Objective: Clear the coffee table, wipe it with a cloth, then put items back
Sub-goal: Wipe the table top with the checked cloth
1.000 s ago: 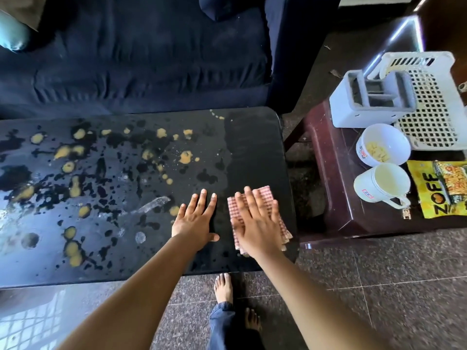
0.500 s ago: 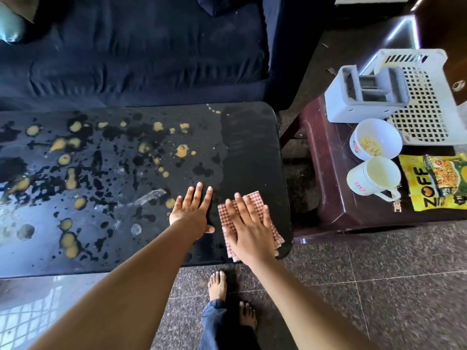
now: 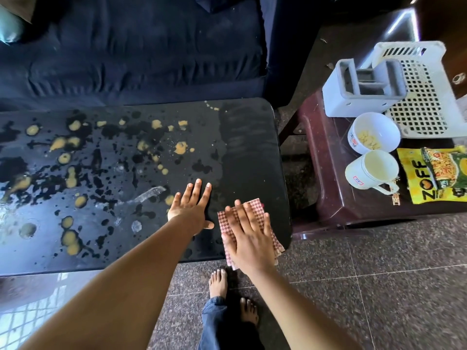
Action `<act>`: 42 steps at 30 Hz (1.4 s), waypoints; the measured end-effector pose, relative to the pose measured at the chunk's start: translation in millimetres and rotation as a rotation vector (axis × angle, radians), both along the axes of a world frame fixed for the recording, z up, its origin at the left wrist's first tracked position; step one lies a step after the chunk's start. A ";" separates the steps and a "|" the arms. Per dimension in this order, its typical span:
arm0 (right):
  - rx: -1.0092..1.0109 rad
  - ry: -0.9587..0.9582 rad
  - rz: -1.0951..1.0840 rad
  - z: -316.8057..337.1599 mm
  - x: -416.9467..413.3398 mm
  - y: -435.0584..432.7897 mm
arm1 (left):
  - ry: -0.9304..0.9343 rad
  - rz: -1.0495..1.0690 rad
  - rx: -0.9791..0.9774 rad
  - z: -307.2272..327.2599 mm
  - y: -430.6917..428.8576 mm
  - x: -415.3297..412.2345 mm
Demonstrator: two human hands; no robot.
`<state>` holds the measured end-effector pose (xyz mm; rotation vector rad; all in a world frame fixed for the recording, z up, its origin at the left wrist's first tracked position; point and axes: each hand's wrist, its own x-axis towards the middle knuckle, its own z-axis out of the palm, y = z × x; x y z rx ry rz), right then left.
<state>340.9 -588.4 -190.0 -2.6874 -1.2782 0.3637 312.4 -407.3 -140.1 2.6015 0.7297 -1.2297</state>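
Note:
The black coffee table [image 3: 247, 137] carries yellow blobs and dark wet splashes across its left and middle; its right strip looks wiped. My right hand [image 3: 249, 236] presses flat, fingers straight, on a red-checked cloth [image 3: 256, 207] at the table's near right corner, and the cloth hangs a little over the front edge. My left hand [image 3: 192, 209] rests flat on the tabletop just left of the cloth, fingers spread.
A maroon side table [image 3: 328, 198] at the right holds a white bowl [image 3: 374, 133] with yellow bits, a white mug [image 3: 370, 170], yellow snack packets [image 3: 429, 176], a grey holder [image 3: 364, 93] and a white perforated basket [image 3: 424, 97]. A dark blue sofa [image 3: 131, 51] stands behind. My bare feet [image 3: 218, 281] are on the granite floor.
My right hand has slid the cloth toward the table's near edge, so the cloth now overhangs the front. My left hand stays planted on the tabletop.

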 end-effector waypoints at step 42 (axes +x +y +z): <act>-0.031 -0.044 -0.258 0.5 18.4 12.6 | -0.091 0.037 -0.060 -4.1 9.5 -7.6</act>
